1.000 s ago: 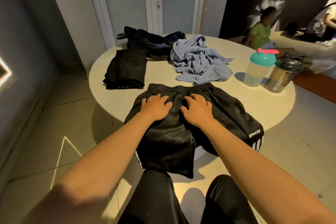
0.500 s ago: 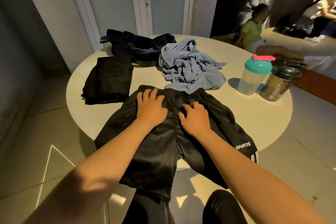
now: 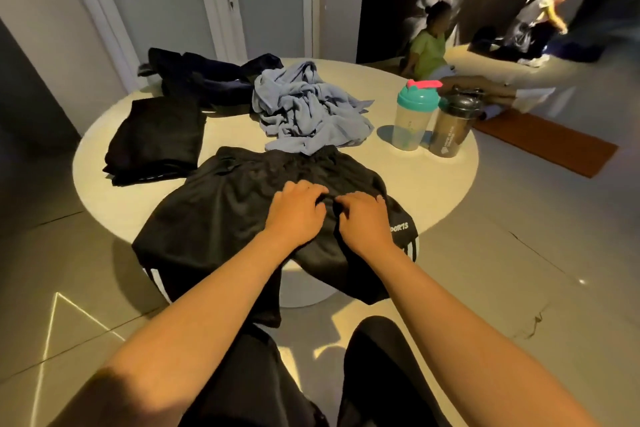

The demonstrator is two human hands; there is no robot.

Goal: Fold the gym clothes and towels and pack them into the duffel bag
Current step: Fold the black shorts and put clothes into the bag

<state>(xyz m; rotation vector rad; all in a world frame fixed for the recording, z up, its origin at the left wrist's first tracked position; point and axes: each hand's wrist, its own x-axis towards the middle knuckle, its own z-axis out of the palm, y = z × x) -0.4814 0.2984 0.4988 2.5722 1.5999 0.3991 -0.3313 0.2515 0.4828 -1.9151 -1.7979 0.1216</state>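
Note:
Black sports shorts (image 3: 242, 204) lie spread on the round white table (image 3: 433, 184), their legs hanging over the near edge. My left hand (image 3: 294, 215) and my right hand (image 3: 363, 222) sit side by side on the middle of the shorts, fingers curled into the cloth, which bunches between them. A crumpled light-blue towel (image 3: 308, 111) lies just behind the waistband. A folded black garment (image 3: 156, 142) rests at the left. A dark navy garment (image 3: 207, 80) lies loose at the back. No duffel bag is in view.
Two shaker bottles stand at the table's right: one with a teal lid (image 3: 414, 118), one dark (image 3: 453, 125). Two people (image 3: 429, 45) are at another table behind, beside a brown mat (image 3: 547, 146). Doors are at the back.
Both hands slid from the waistband toward me and to the right, and their flat fingers have curled into the cloth. The camera view shifted left.

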